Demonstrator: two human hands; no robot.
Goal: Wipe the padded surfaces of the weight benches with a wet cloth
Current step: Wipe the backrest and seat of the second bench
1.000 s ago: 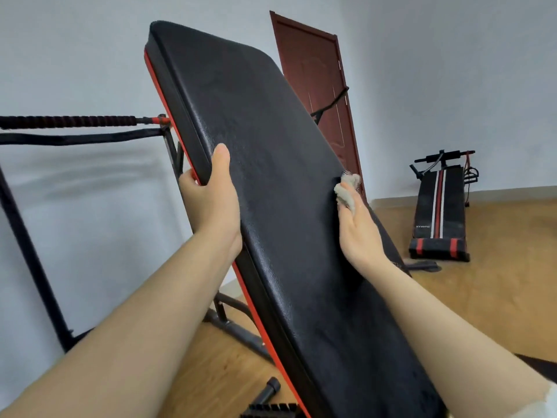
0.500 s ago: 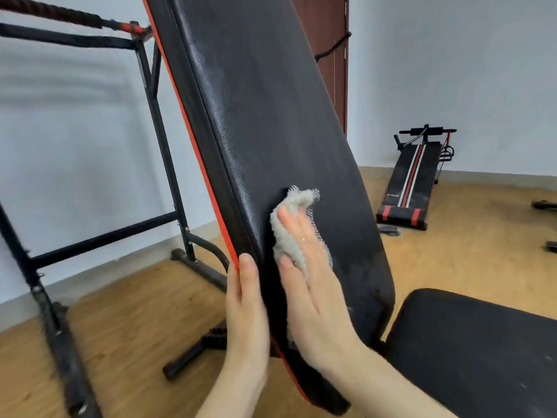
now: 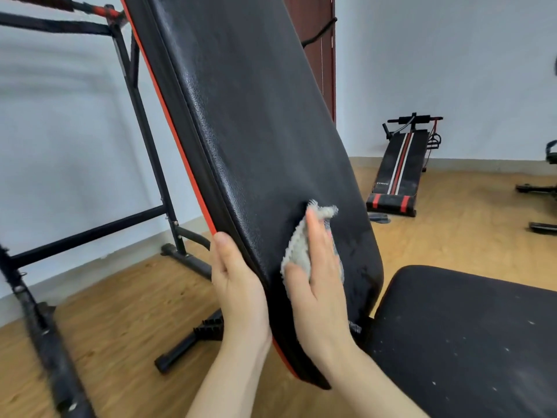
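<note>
On the lower end of the tilted backrest pad (image 3: 256, 146), near the middle of the scene, the grey cloth (image 3: 297, 251) lies against the black vinyl. It sits under the right hand (image 3: 322, 285), whose fingers are stretched straight and press it to the surface. The left hand (image 3: 238, 282) grasps the pad's left edge just beside it, thumb lying along the side, the other fingers hidden behind.

The step in hand looks to be wiping this pad's bottom portion. To do it well, I judge the palm should lie flat so the whole cloth bears on the vinyl. Strokes should overlap, run down to the rounded lower corner and reach both side seams, where the grain seems likely to hold dust. The left hand's grip serves as a brace, and pushing against it should stop the pad rocking on its black frame (image 3: 141, 116).

Just right of the backrest, the seat pad (image 3: 467, 342) shows pale specks and probably wants wiping next. Far off to the right, by the wall, a second bench (image 3: 398, 170) rests on the wooden floor (image 3: 120, 327).
</note>
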